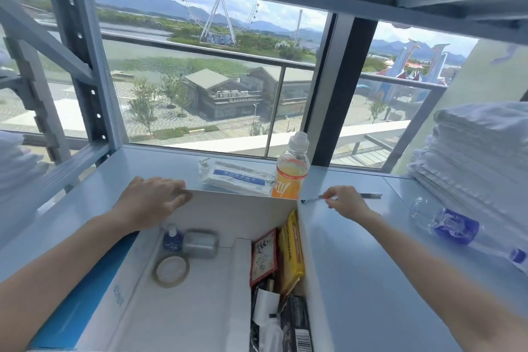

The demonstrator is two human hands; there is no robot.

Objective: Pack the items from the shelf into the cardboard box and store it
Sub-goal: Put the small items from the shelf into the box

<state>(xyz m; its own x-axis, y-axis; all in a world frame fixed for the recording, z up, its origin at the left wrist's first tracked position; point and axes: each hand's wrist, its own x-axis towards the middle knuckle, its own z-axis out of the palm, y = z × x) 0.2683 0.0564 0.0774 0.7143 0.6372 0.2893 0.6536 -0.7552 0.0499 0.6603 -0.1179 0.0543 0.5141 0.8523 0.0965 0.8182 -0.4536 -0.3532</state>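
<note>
Left hand (151, 200): fingers curled over the far left corner of the box (243, 204), gripping its rim. Right hand (345, 203): thumb and fingertips pinch a pen (368, 195) lying on the shelf (357, 251), just right of the box. Box stands open on the shelf. Inside: tape roll (171, 283), small blue bottle (172, 241), grey tin (200, 243), yellow packet (291, 254). Behind the box: white packet (240, 177), orange drink bottle (291, 174). Far right: water bottle (454, 226) on its side, stacked towels (480, 157).
</note>
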